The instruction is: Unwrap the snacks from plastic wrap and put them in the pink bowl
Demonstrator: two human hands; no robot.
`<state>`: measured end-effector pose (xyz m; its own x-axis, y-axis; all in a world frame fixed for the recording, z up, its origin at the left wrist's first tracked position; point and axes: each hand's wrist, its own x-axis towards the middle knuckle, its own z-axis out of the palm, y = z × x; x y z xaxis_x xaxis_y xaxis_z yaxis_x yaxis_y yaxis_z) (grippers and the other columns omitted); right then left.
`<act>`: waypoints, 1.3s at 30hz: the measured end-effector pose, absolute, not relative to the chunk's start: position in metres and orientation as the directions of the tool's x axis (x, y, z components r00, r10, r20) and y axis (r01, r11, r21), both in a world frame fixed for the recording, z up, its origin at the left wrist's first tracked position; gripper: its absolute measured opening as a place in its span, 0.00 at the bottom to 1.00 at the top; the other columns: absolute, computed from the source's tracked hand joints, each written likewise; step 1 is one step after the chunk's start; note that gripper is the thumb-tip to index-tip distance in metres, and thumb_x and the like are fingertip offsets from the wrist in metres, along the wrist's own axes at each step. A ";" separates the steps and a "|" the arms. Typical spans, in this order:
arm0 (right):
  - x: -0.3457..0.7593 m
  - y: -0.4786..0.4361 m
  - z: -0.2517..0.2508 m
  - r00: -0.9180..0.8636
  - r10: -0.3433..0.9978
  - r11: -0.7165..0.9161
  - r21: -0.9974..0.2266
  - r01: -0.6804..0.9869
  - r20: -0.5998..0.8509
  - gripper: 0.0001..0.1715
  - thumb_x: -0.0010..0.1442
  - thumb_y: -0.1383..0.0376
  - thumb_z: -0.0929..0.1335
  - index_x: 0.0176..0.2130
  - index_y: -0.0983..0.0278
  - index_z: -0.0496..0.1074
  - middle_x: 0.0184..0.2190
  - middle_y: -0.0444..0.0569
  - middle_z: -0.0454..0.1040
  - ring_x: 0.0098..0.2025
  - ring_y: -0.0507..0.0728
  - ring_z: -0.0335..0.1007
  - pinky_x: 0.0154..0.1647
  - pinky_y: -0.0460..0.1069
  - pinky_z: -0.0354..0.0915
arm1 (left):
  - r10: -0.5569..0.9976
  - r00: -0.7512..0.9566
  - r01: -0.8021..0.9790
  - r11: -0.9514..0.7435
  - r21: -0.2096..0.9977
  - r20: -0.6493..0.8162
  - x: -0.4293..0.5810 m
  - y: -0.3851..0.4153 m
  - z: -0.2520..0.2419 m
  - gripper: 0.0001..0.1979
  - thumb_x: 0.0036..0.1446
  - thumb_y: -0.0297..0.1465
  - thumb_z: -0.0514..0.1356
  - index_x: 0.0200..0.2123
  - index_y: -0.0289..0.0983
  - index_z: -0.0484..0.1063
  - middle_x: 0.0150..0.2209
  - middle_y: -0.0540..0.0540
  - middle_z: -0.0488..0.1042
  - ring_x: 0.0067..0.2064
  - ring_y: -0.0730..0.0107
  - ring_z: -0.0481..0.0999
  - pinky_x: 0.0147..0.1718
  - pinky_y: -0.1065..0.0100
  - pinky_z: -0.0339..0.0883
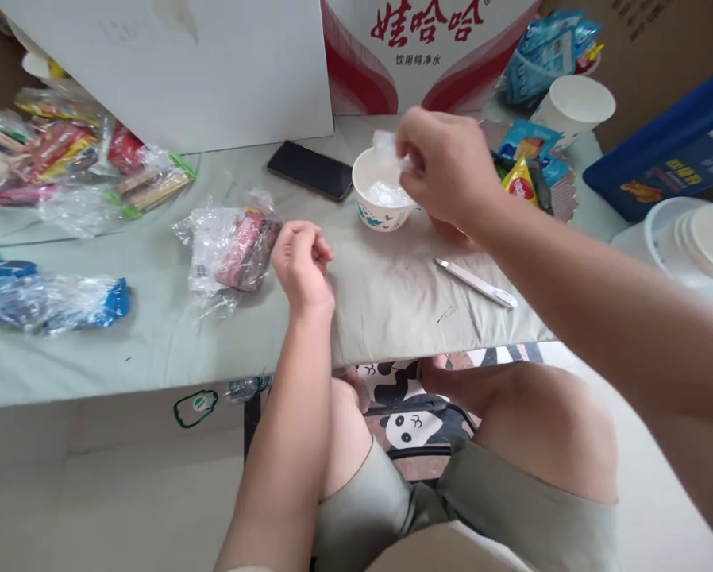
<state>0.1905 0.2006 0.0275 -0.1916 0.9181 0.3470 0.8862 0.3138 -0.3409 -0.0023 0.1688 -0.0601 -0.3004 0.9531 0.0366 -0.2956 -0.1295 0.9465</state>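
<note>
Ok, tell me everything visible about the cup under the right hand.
The white cup, seemingly paper, has blue printing on its outer wall. It stands upright, open-topped, on the pale cloth, with crumpled clear plastic inside. The right hand holds a whitish piece over it. The phone lies close beside; contact is unclear.

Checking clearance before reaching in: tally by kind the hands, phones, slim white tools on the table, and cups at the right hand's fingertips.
Left hand and right hand: 2
Phone: 1
Slim white tool: 1
Cup at fingertips: 1
Total: 5
</note>
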 end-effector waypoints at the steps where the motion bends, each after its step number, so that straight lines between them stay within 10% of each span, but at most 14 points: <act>1: 0.188 0.220 0.025 -0.249 0.941 0.308 -0.278 0.910 0.229 0.13 0.55 0.76 0.71 0.32 0.58 0.73 0.36 0.47 0.78 0.50 0.62 0.76 0.49 0.55 0.72 | 0.926 -0.366 -0.263 -0.197 0.944 0.092 -0.008 0.169 -0.058 0.15 0.51 0.43 0.63 0.25 0.42 0.62 0.18 0.54 0.59 0.21 0.75 0.60 0.22 0.68 0.53; 8: 0.181 0.288 0.021 -0.295 0.858 0.210 -0.239 0.948 -0.421 0.06 0.50 0.73 0.74 0.32 0.72 0.83 0.15 0.34 0.71 0.20 0.43 0.70 0.23 0.39 0.54 | 0.735 -0.597 -0.058 -0.440 0.896 0.322 -0.037 0.156 -0.046 0.21 0.60 0.46 0.60 0.23 0.42 0.57 0.18 0.53 0.52 0.19 0.73 0.53 0.24 0.62 0.47; 12: 0.160 0.292 0.053 -0.289 0.905 0.232 -0.207 0.950 -0.312 0.10 0.54 0.69 0.69 0.28 0.74 0.81 0.11 0.35 0.62 0.30 0.46 0.76 0.21 0.41 0.39 | 0.659 -0.653 0.068 -0.439 0.896 0.373 -0.049 0.152 -0.053 0.24 0.65 0.52 0.55 0.25 0.43 0.58 0.19 0.51 0.53 0.21 0.71 0.58 0.25 0.60 0.51; 14: 0.131 0.284 0.059 -0.392 0.920 0.383 -0.231 0.895 0.004 0.13 0.57 0.69 0.69 0.40 0.68 0.82 0.20 0.34 0.72 0.40 0.49 0.78 0.27 0.41 0.49 | 0.658 -0.650 0.131 -0.396 0.909 0.381 -0.057 0.154 -0.065 0.27 0.62 0.61 0.53 0.28 0.44 0.58 0.20 0.50 0.56 0.24 0.67 0.65 0.27 0.59 0.53; 17: 0.076 0.268 0.040 -0.477 0.879 0.451 -0.321 0.833 -0.004 0.47 0.46 0.71 0.79 0.64 0.59 0.70 0.47 0.47 0.83 0.44 0.61 0.80 0.40 0.52 0.72 | 0.689 -0.641 0.113 -0.351 0.929 0.338 -0.069 0.159 -0.083 0.32 0.55 0.68 0.52 0.30 0.45 0.58 0.20 0.49 0.58 0.27 0.63 0.69 0.27 0.58 0.55; 21: 0.031 0.262 -0.014 -0.577 0.815 0.453 -0.552 0.700 -0.063 0.66 0.39 0.72 0.81 0.71 0.51 0.57 0.45 0.46 0.79 0.47 0.64 0.79 0.49 0.55 0.74 | 0.694 -0.647 0.078 -0.352 0.933 0.316 -0.082 0.160 -0.093 0.32 0.55 0.68 0.54 0.29 0.45 0.60 0.19 0.48 0.61 0.27 0.62 0.72 0.25 0.59 0.56; 30: 0.051 0.224 -0.054 -0.412 0.898 0.373 -0.758 0.535 0.152 0.52 0.42 0.67 0.79 0.63 0.59 0.63 0.63 0.51 0.68 0.67 0.67 0.65 0.68 0.58 0.62 | 0.688 -0.686 0.032 -0.299 0.954 0.239 -0.089 0.153 -0.081 0.30 0.64 0.64 0.48 0.28 0.43 0.56 0.21 0.49 0.57 0.26 0.67 0.68 0.25 0.60 0.55; 35: 0.073 0.160 -0.045 -0.269 0.963 0.178 -0.819 0.546 0.029 0.23 0.50 0.62 0.76 0.46 0.60 0.73 0.42 0.48 0.77 0.45 0.62 0.75 0.52 0.58 0.70 | 0.771 -0.607 -0.028 -0.263 0.964 0.193 -0.081 0.151 -0.080 0.24 0.67 0.55 0.49 0.28 0.43 0.55 0.22 0.49 0.57 0.27 0.67 0.66 0.27 0.60 0.54; 39: 0.105 0.106 -0.053 0.006 1.000 0.001 -0.881 0.473 0.004 0.19 0.53 0.61 0.76 0.43 0.57 0.70 0.38 0.45 0.74 0.37 0.58 0.71 0.44 0.56 0.70 | 0.765 -0.567 0.078 -0.319 0.945 0.305 -0.071 0.146 -0.078 0.23 0.69 0.52 0.50 0.29 0.43 0.56 0.24 0.49 0.59 0.28 0.66 0.68 0.29 0.59 0.56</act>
